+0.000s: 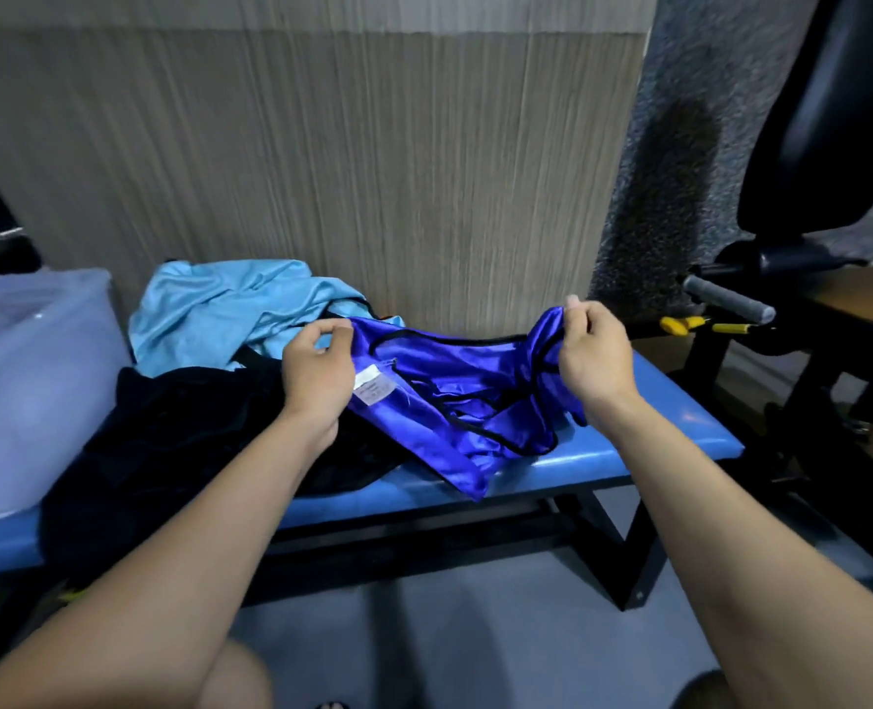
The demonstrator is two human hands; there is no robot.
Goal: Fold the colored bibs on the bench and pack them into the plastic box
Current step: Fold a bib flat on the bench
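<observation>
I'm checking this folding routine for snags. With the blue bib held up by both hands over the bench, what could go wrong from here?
1. The royal blue bib hangs bunched between the left hand and right hand; folded like this, it may come out crooked.
2. Its lower corner droops past the edge of the bench and could slide off.
3. It overlaps the dark bib, which might get dragged along.

Both hands hold a royal-blue bib (454, 396) above the blue bench (690, 432); the left hand (316, 371) pinches one top corner, the right hand (595, 358) grips the other (bunched in its fingers); the bib's lower edge lies on the bench; behind lie a light-blue bib (219, 309) and a dark garment (178, 442); a translucent plastic box (30, 381) stands at the left.
</observation>
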